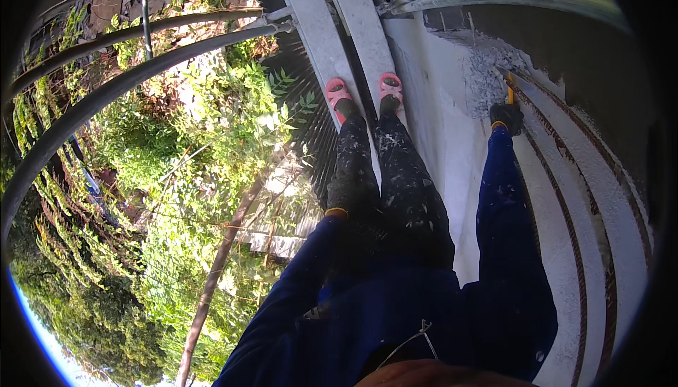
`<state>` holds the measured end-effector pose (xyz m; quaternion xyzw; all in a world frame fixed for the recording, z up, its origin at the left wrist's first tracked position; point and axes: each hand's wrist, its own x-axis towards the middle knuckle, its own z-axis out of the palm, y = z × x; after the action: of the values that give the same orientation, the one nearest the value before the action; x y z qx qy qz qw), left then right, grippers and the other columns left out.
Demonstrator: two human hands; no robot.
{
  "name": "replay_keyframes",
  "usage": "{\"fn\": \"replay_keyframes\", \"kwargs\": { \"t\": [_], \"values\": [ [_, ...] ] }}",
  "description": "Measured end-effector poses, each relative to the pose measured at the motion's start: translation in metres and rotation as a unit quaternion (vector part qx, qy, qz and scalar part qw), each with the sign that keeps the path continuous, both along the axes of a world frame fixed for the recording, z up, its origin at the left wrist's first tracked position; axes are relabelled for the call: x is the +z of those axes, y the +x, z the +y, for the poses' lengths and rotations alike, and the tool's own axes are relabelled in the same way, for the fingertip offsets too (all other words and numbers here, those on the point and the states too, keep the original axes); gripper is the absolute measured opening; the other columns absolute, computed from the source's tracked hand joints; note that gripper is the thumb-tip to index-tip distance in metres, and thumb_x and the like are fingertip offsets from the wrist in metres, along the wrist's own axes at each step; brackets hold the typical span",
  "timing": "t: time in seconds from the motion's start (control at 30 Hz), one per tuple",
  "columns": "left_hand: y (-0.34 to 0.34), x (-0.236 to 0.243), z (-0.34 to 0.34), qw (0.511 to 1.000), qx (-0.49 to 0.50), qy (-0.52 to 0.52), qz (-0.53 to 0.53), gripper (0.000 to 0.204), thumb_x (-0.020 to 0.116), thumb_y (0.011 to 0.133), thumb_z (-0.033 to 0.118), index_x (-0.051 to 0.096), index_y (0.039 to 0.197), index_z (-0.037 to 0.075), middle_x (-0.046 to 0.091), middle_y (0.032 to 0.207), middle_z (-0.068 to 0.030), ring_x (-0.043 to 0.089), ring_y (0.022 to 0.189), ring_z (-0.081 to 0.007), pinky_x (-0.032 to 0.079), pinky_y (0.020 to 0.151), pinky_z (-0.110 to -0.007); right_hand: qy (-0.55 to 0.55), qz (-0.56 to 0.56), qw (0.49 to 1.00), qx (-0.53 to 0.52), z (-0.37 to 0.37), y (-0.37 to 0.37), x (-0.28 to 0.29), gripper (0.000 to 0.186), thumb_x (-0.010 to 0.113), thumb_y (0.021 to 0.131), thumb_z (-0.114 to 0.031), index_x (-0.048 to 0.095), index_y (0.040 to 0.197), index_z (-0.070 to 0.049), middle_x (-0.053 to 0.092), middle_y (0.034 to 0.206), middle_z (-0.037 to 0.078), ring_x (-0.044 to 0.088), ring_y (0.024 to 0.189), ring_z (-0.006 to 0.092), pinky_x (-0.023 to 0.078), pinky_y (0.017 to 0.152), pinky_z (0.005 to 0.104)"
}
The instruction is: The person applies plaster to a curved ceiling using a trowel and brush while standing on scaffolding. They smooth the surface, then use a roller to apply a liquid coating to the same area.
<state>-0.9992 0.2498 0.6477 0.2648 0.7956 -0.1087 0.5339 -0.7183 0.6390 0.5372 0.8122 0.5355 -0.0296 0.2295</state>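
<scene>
On narrow planks (332, 34) beside white wall (452, 140): right hand (506, 116) grasps yellow-handled tool (510, 94); left hand (340, 195) on thigh (grip unclear); railing pipes (106, 90) left.

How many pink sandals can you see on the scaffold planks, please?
2. The left pink sandal stands on the left plank; the right pink sandal stands on the plank beside it, next to the white wall. None appear hidden.

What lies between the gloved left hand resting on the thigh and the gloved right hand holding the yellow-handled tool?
In the head view, the paint-spattered black trouser legs and a strip of white wall separate the left hand from the right hand.
</scene>
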Motion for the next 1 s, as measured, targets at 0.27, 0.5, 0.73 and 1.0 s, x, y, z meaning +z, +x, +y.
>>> {"fn": "replay_keyframes", "kwargs": {
  "t": [0.27,0.5,0.73,1.0],
  "values": [
    [0.01,-0.011,0.009,0.999,0.043,0.006,0.003,0.058,0.065,0.083,0.048,0.06,0.127,0.01,0.061,0.115,-0.029,0.061,0.106,-0.0463,0.049,0.092,-0.054,-0.042,-0.127,0.976,0.173,0.024,0.077,-0.073,0.029,0.056,0.088,-0.037,0.07,0.088,-0.012,0.072,0.084,0.011,0.071,0.08,0.0355,0.053,0.068,0.0569],
    [0.021,-0.032,0.005,0.997,0.067,0.037,0.02,0.048,0.064,0.084,0.042,0.063,0.119,0.01,0.066,0.103,-0.0289,0.064,0.098,-0.0464,0.051,0.085,-0.054,-0.059,-0.085,0.987,0.127,0.02,0.015,-0.021,0.041,0.061,0.085,-0.048,0.075,0.1,-0.012,0.074,0.1,0.014,0.071,0.095,0.0328,0.055,0.08,0.0475],
    [0.021,-0.054,-0.001,0.996,0.065,0.066,0.009,0.041,0.065,0.082,0.036,0.07,0.106,0.004,0.068,0.089,-0.0286,0.066,0.088,-0.0455,0.051,0.08,-0.055,-0.011,-0.121,0.984,0.127,0.014,0.028,-0.041,0.04,0.059,0.083,-0.048,0.075,0.095,-0.013,0.074,0.095,0.013,0.071,0.091,0.0332,0.054,0.08,0.0469],
    [0.006,-0.054,0.008,0.993,0.029,0.112,-0.031,0.043,0.058,0.088,0.04,0.062,0.123,0.015,0.067,0.086,-0.0279,0.065,0.085,-0.0468,0.05,0.075,-0.059,-0.029,-0.084,0.994,0.067,0.026,0.072,-0.07,0.054,0.057,0.082,-0.062,0.074,0.11,-0.018,0.073,0.112,0.005,0.068,0.103,0.0307,0.05,0.092,0.0423]
  ]
}}
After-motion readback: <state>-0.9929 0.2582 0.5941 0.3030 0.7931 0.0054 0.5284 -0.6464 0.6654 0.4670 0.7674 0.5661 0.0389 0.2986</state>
